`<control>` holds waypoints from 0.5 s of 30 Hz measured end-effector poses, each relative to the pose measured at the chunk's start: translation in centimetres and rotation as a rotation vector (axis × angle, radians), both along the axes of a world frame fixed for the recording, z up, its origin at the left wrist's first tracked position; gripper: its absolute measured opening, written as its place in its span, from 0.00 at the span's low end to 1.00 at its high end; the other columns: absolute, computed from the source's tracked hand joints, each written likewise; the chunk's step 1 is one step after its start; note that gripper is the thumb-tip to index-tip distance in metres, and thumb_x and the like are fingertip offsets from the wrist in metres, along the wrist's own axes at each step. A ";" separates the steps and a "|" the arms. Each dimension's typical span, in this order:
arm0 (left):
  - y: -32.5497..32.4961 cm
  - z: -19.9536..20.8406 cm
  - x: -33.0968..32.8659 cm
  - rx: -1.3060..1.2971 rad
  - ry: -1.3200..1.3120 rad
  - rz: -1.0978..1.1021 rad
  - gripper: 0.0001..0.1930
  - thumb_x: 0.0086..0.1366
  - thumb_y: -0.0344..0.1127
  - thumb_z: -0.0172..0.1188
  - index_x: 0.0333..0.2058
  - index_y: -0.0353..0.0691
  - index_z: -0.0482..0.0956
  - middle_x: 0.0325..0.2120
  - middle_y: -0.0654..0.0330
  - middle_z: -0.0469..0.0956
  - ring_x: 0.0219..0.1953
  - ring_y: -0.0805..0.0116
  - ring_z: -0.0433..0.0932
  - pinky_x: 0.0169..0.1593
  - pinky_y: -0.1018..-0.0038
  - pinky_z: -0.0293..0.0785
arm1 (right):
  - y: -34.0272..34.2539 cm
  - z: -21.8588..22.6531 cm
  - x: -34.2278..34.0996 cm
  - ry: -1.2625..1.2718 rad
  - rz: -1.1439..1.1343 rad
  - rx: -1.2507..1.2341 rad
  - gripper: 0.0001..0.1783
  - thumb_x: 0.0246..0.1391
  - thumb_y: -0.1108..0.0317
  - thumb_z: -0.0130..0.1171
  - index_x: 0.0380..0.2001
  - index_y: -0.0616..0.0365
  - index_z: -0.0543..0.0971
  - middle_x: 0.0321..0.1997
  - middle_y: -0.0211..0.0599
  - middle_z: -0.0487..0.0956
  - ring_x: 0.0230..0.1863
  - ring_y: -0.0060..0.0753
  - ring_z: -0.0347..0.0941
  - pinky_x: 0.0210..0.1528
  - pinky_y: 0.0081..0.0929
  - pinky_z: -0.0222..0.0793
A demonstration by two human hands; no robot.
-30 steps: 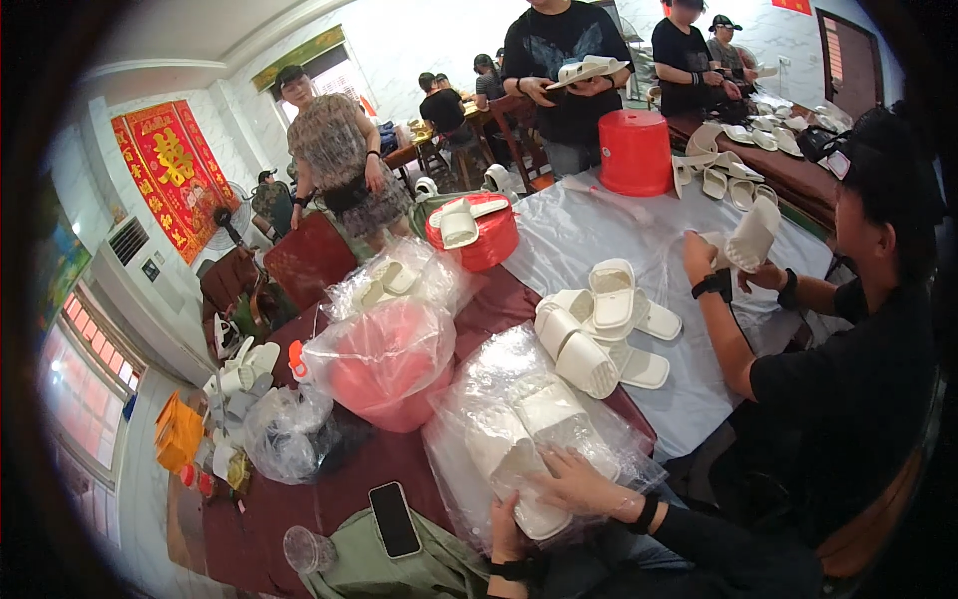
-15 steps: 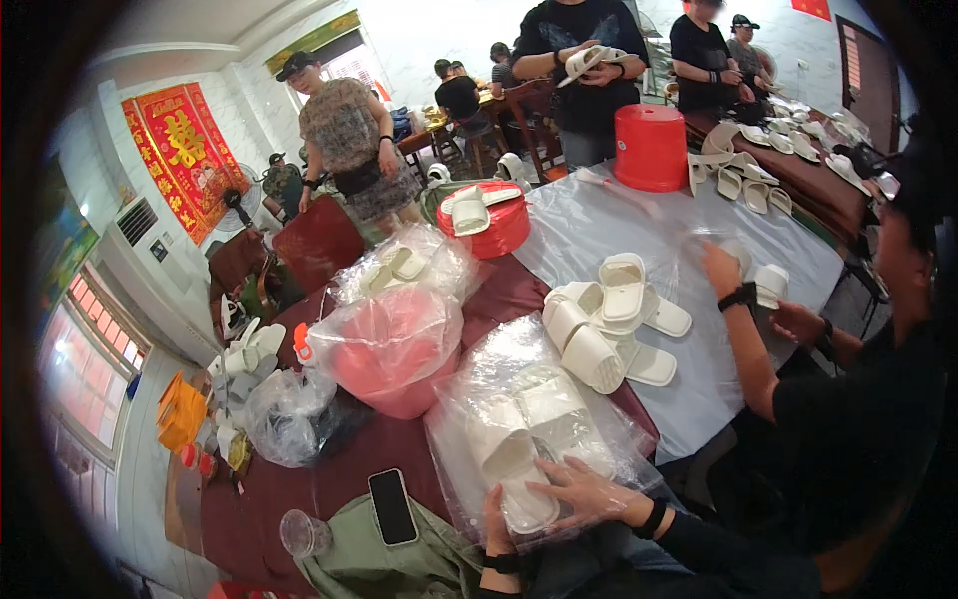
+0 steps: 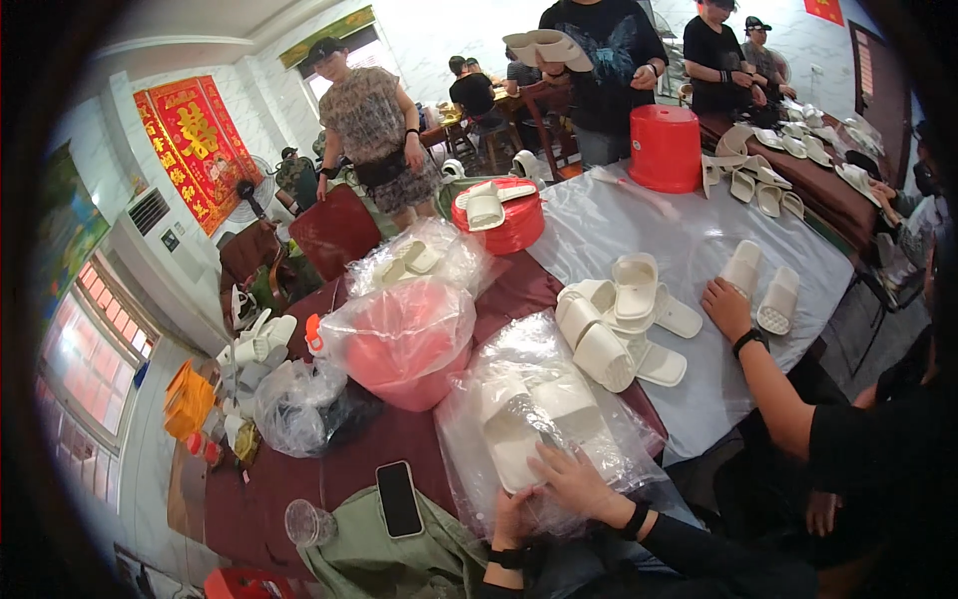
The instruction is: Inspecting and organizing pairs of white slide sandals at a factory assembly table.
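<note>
A pair of cream slippers lies side by side on clear plastic bags (image 3: 462, 454) at the near edge of the table, the left slipper (image 3: 512, 439) and the right slipper (image 3: 569, 407). My left hand (image 3: 512, 516) closes on the heel end of the left slipper, its fingers partly hidden. My right hand (image 3: 579, 486) reaches in from the right with fingers stretched over the heel ends and the plastic. Just beyond the pair, a pile of cream slippers (image 3: 636, 290) overlaps the edge of the grey plastic cover.
Left of the bags are a phone (image 3: 399, 498) on green cloth, a clear cup (image 3: 309, 523) and a bagged red tub (image 3: 404, 344). A co-worker's hand (image 3: 726, 307) rests by two slippers on the right. A red bucket (image 3: 666, 150) stands farther back.
The left slipper has shifted forward, level with its mate, my hands following. The co-worker's slippers now lie on the cover. A standing person across the table has raised a pair of slippers.
</note>
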State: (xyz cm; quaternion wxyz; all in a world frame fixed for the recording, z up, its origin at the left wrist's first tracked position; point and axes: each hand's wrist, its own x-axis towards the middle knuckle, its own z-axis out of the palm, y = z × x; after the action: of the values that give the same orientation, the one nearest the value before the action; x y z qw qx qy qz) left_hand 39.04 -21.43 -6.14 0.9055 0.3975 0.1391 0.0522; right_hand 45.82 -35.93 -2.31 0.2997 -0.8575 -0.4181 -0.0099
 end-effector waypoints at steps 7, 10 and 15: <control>-0.2 -0.2 0.2 0.053 -0.017 0.010 0.20 0.52 0.24 0.60 0.46 0.33 0.72 0.37 0.60 0.77 0.36 0.70 0.77 0.40 0.76 0.72 | -0.6 -1.0 0.4 -0.087 0.002 0.023 0.32 0.53 0.57 0.54 0.61 0.49 0.61 0.66 0.46 0.57 0.64 0.43 0.58 0.61 0.55 0.51; -0.1 -0.6 0.1 0.059 -0.027 0.025 0.19 0.53 0.24 0.59 0.45 0.33 0.72 0.36 0.60 0.78 0.35 0.71 0.76 0.40 0.77 0.71 | -0.9 -1.0 0.7 -0.029 0.042 0.023 0.32 0.55 0.57 0.53 0.62 0.47 0.60 0.68 0.45 0.54 0.64 0.44 0.57 0.61 0.55 0.51; -0.5 0.2 0.1 0.058 -0.038 0.033 0.19 0.53 0.23 0.58 0.46 0.33 0.72 0.37 0.60 0.78 0.36 0.70 0.76 0.41 0.76 0.71 | -1.2 -0.9 0.7 -0.003 0.057 0.038 0.31 0.55 0.59 0.53 0.62 0.47 0.59 0.68 0.45 0.54 0.65 0.45 0.57 0.61 0.55 0.51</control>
State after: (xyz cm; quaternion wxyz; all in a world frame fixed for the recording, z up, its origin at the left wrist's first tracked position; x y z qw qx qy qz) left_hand 39.16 -21.90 -5.99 0.8951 0.4202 0.1269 0.0787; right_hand 46.52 -37.12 -3.18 0.3153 -0.8393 -0.4427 -0.0105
